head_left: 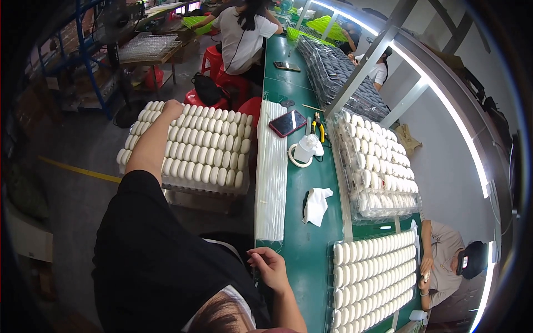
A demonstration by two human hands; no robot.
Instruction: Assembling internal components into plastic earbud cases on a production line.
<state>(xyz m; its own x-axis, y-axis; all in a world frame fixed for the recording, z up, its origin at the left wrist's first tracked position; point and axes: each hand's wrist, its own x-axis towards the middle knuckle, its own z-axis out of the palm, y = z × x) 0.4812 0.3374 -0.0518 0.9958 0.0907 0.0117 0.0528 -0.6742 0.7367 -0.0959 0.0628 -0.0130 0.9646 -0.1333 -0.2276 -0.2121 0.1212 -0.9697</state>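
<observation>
My left arm stretches out over a stack of clear trays [205,186] at the left, filled with rows of white oval pieces [191,152]. At the far rows, my left hand [173,109] rests on the pieces; its fingers are hidden behind the back of the hand, so its grip does not show. Close to my body, beside the green table's [297,244] near left edge, my right hand [270,266] hovers with fingers loosely bent and apart, holding nothing. A bundle of long white strips [272,183] lies along that table edge.
On the table lie a phone [287,123], yellow-black pliers [317,129], a white ring [300,163] and a white cloth [317,206]. Filled trays [375,277] stand along its right side. A co-worker [444,261] sits across; another person [241,39] sits farther along, near red stools [212,58].
</observation>
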